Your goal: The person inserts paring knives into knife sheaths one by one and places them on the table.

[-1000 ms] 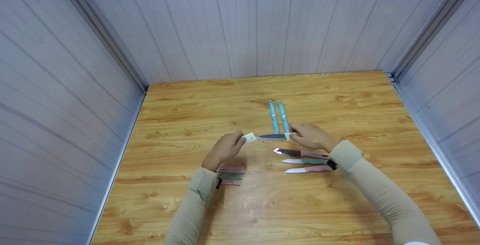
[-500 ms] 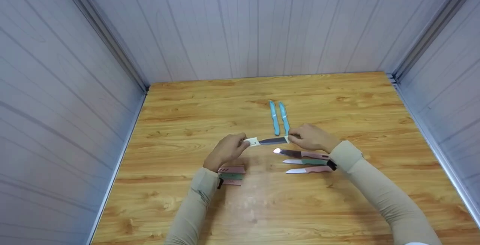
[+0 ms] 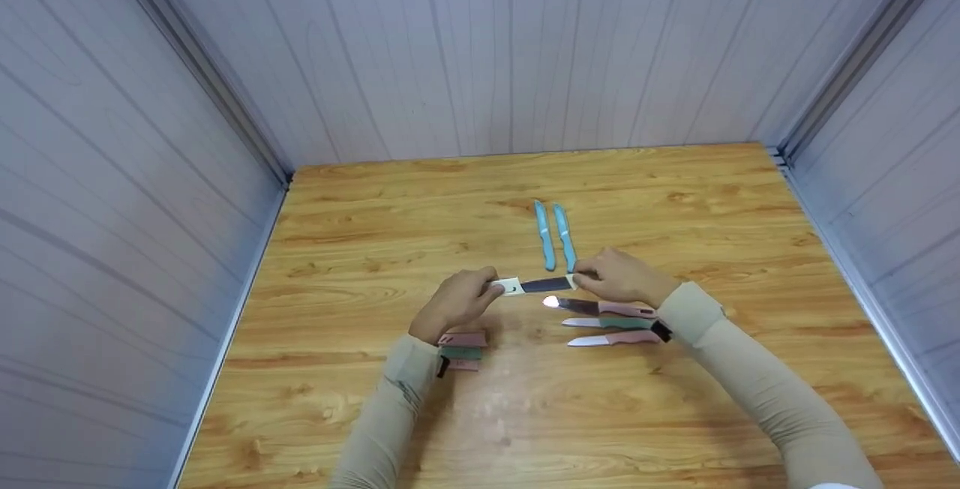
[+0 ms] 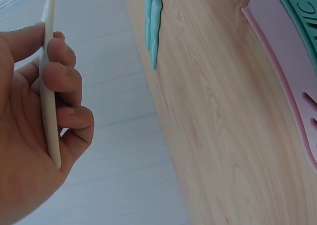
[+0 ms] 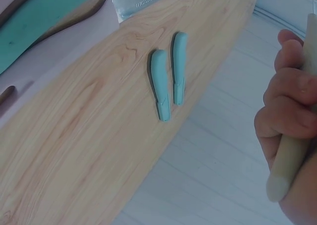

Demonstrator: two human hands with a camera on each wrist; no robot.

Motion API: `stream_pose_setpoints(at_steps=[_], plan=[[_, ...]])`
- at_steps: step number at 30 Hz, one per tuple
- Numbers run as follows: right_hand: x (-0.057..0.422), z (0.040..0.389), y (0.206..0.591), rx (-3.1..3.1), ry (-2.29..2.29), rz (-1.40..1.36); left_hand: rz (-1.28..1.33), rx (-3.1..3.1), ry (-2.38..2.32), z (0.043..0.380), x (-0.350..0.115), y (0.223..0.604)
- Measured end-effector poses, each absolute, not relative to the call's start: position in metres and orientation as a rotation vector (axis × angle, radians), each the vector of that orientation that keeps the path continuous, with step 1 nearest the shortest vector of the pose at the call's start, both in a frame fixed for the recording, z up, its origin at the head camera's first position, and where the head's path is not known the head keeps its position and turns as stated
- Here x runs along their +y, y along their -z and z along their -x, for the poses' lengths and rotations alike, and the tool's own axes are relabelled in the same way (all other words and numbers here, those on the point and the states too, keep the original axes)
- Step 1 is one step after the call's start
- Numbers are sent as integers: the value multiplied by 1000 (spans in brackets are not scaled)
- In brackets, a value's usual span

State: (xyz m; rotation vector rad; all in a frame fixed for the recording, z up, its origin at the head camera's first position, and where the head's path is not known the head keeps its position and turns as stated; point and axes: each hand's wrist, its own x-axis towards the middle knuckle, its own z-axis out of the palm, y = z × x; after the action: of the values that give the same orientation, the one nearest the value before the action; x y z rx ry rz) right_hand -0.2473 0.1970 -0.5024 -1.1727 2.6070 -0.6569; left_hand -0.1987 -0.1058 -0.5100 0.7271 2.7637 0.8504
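My left hand [image 3: 459, 300] grips a white knife sheath [image 3: 510, 287], which shows edge-on between thumb and fingers in the left wrist view. Curled round the pale handle [image 5: 291, 158] of a kitchen knife is my right hand [image 3: 621, 279]. The knife's dark blade [image 3: 546, 285] points left, and its tip appears to be inside the sheath's mouth; most of the blade is still bare. Both are held up above the table. Just behind the right fingers lie two light-blue knives [image 3: 544, 238], side by side, apparently in their sheaths.
Below the right wrist lie three bare knives: a pink-handled one [image 3: 624, 310], a green-handled one [image 3: 624, 322] and another pink-handled one [image 3: 632, 337]. Two pink sheaths and a green sheath [image 3: 462, 352] lie under the left wrist. Panel walls [image 3: 480, 54] border the wooden table [image 3: 360, 219].
The sheath has straightened into line with the blade and moved slightly right. Less of the blade shows now, its tip no longer visible. The other knives and sheaths stay put.
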Motion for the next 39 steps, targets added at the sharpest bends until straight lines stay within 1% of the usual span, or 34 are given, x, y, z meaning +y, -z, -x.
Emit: stream_pose_setpoints(at_steps=[17, 29, 39], plan=[[192, 247, 503, 2576, 691, 1191, -810, 2755, -847, 201, -104, 509], [189, 246, 503, 2591, 645, 1184, -724, 2741, -872, 200, -99, 512], [188, 244, 503, 2585, 608, 1157, -724, 2743, -866, 200, -94, 514]])
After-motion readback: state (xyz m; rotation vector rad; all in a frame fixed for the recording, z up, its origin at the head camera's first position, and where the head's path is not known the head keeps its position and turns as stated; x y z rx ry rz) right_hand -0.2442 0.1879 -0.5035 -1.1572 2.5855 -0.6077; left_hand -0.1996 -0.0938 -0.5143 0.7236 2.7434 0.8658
